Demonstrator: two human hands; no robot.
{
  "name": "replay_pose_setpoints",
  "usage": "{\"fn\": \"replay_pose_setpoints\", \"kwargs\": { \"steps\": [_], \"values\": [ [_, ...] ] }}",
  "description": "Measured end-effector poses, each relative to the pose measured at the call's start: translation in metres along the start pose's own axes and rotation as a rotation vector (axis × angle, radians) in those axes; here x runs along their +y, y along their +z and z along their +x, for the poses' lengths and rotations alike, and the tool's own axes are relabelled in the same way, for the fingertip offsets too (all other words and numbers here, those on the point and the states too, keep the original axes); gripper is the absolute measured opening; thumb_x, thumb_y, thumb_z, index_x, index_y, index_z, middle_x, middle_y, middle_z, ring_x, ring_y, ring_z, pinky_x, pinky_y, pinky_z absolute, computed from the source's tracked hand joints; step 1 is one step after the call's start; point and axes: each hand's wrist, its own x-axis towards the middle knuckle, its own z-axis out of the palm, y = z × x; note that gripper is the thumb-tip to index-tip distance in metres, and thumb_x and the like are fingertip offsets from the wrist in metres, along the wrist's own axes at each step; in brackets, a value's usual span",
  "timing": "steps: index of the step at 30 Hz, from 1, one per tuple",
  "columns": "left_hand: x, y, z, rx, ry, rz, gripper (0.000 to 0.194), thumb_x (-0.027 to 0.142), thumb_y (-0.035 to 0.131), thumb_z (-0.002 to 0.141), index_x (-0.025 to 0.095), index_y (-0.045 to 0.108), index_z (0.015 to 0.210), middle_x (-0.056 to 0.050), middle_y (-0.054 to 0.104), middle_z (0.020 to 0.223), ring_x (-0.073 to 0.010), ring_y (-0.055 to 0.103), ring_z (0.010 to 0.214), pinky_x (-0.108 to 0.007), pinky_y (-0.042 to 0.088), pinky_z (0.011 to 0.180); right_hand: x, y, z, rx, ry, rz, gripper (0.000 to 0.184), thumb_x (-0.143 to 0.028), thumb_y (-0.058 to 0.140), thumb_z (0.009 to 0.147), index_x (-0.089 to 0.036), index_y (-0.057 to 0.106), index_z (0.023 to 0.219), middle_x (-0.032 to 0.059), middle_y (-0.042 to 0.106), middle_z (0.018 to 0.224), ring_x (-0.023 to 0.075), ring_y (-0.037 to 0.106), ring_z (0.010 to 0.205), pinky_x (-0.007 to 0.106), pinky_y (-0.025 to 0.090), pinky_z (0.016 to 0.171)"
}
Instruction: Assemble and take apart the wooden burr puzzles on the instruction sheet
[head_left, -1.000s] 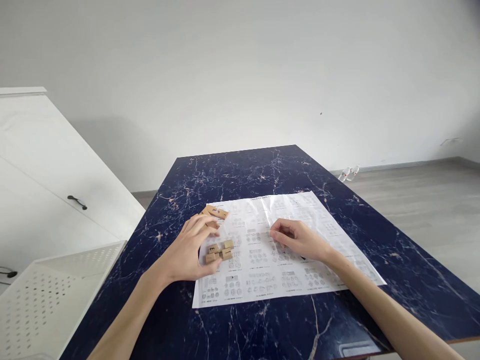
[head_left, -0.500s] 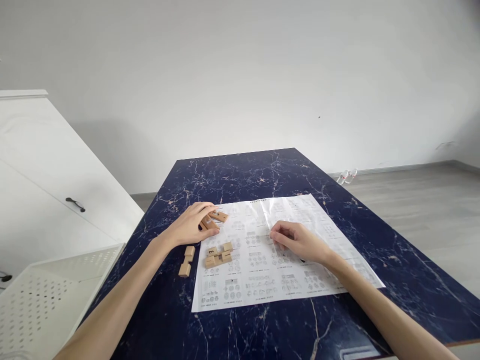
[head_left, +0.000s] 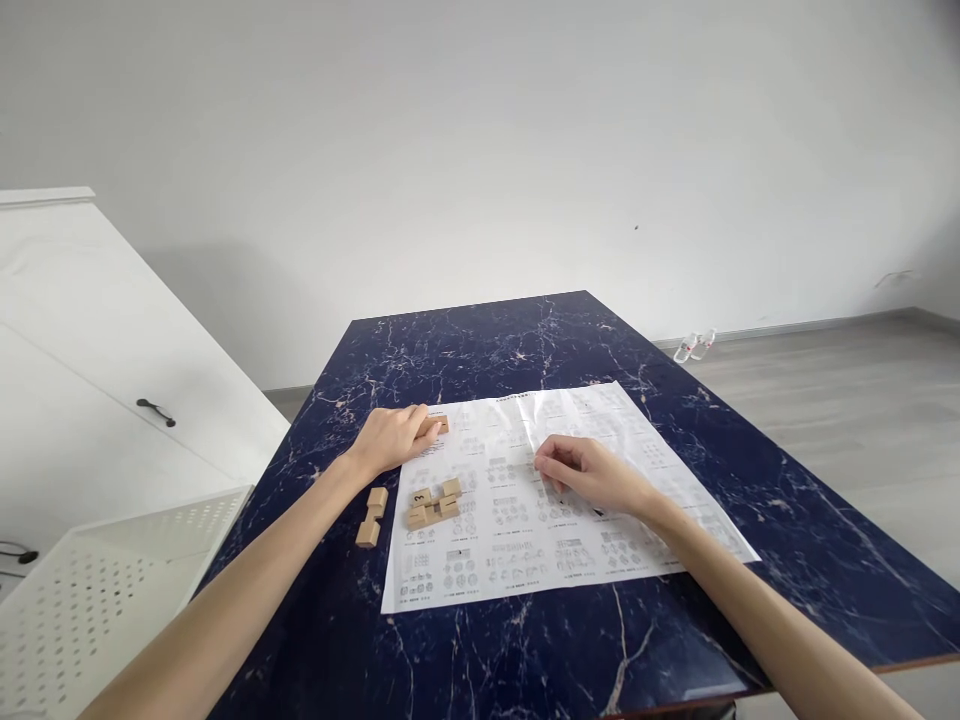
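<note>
My left hand (head_left: 386, 440) is closed round a notched wooden block (head_left: 437, 425) at the upper left corner of a printed sheet (head_left: 525, 590). The fingers hide most of that block. On the sheet's left side lies a group of interlocking wooden blocks (head_left: 433, 505), one marked with a 3. A separate notched wooden block (head_left: 371, 518) rests on the table beside the sheet's left edge. My right hand (head_left: 592, 472) rests on the middle of the sheet, its fingers curled and the fingertips together. Whether anything is between them cannot be seen.
The dark blue marbled table (head_left: 465, 350) reaches toward a white wall. A white cabinet (head_left: 112, 350) with a black handle and a white perforated bin (head_left: 97, 580) stand at the left. A clear object with red marks (head_left: 695, 346) shows beyond the table's right edge.
My left hand has gathered the wooden pieces under its fingers and closed more tightly on them; less of them shows now. My right hand keeps its place on the sheet. The view has shifted slightly.
</note>
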Motion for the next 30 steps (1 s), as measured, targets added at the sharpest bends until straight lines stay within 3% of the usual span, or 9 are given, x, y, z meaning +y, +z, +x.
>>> {"fn": "replay_pose_setpoints", "kwargs": {
  "steps": [7, 11, 15, 20, 23, 26, 27, 30],
  "values": [
    [0.005, 0.001, -0.005, 0.045, -0.068, 0.054, 0.054, 0.06, 0.034, 0.107, 0.017, 0.062, 0.091, -0.016, 0.077, 0.09, -0.0246, 0.072, 0.072, -0.03, 0.042, 0.064, 0.0, 0.0, -0.001, 0.009, -0.006, 0.014, 0.038, -0.056, 0.054, 0.104, -0.022, 0.066, 0.091, 0.0009, 0.064, 0.071, 0.0161, 0.052, 0.06, 0.032, 0.04, 0.058],
    [0.007, -0.001, -0.005, 0.07, -0.137, 0.062, 0.055, 0.06, 0.035, 0.107, 0.017, 0.061, 0.087, -0.017, 0.077, 0.079, -0.0284, 0.074, 0.072, -0.035, 0.047, 0.073, -0.001, 0.0, -0.002, 0.001, -0.015, 0.022, 0.04, -0.058, 0.054, 0.103, -0.022, 0.066, 0.091, 0.0002, 0.064, 0.07, 0.0146, 0.048, 0.056, 0.031, 0.037, 0.056],
    [0.009, -0.003, -0.005, 0.074, -0.224, 0.029, 0.056, 0.066, 0.039, 0.104, 0.017, 0.062, 0.087, -0.017, 0.076, 0.073, -0.0318, 0.075, 0.071, -0.032, 0.044, 0.065, 0.0, 0.0, -0.001, 0.003, -0.029, 0.032, 0.04, -0.059, 0.055, 0.103, -0.022, 0.065, 0.091, -0.0003, 0.063, 0.069, 0.0144, 0.048, 0.056, 0.031, 0.037, 0.057],
    [0.018, -0.023, 0.003, 0.097, -0.35, -0.083, 0.066, 0.077, 0.034, 0.1, 0.017, 0.062, 0.088, -0.016, 0.074, 0.069, -0.0344, 0.075, 0.071, -0.031, 0.044, 0.061, -0.003, -0.001, -0.001, 0.004, -0.029, 0.056, 0.039, -0.057, 0.055, 0.103, -0.022, 0.065, 0.089, -0.0001, 0.063, 0.068, 0.0145, 0.049, 0.056, 0.031, 0.036, 0.057],
    [0.043, -0.044, 0.009, 0.114, -0.418, -0.219, 0.074, 0.078, 0.019, 0.102, 0.018, 0.061, 0.087, -0.013, 0.07, 0.068, -0.0325, 0.074, 0.072, -0.032, 0.043, 0.059, -0.003, -0.001, 0.0, 0.003, -0.033, 0.058, 0.039, -0.057, 0.055, 0.103, -0.022, 0.065, 0.089, 0.0001, 0.063, 0.069, 0.0149, 0.049, 0.057, 0.031, 0.036, 0.058],
    [0.09, -0.061, 0.008, 0.013, -0.409, -0.44, 0.08, 0.078, 0.007, 0.103, 0.021, 0.059, 0.08, -0.006, 0.061, 0.06, -0.0198, 0.063, 0.052, -0.029, 0.041, 0.051, 0.001, -0.001, 0.001, -0.003, -0.045, 0.066, 0.039, -0.058, 0.055, 0.103, -0.022, 0.064, 0.089, 0.0002, 0.064, 0.07, 0.016, 0.053, 0.06, 0.032, 0.039, 0.06],
    [0.108, -0.064, 0.006, -0.057, -0.397, -0.558, 0.082, 0.081, 0.007, 0.101, 0.021, 0.057, 0.077, -0.003, 0.057, 0.059, -0.0152, 0.055, 0.045, -0.028, 0.039, 0.048, 0.002, -0.001, 0.002, -0.004, -0.052, 0.077, 0.04, -0.058, 0.055, 0.103, -0.022, 0.064, 0.089, 0.0001, 0.064, 0.07, 0.0163, 0.053, 0.061, 0.032, 0.039, 0.061],
    [0.157, -0.065, -0.005, -0.451, -0.436, -1.345, 0.073, 0.09, 0.032, 0.093, 0.022, 0.056, 0.083, 0.002, 0.049, 0.062, -0.0092, 0.036, 0.043, -0.028, 0.033, 0.045, 0.005, -0.003, 0.003, 0.012, -0.08, 0.112, 0.042, -0.06, 0.054, 0.103, -0.022, 0.064, 0.09, -0.0003, 0.063, 0.071, 0.0164, 0.054, 0.063, 0.032, 0.041, 0.064]
  ]
}}
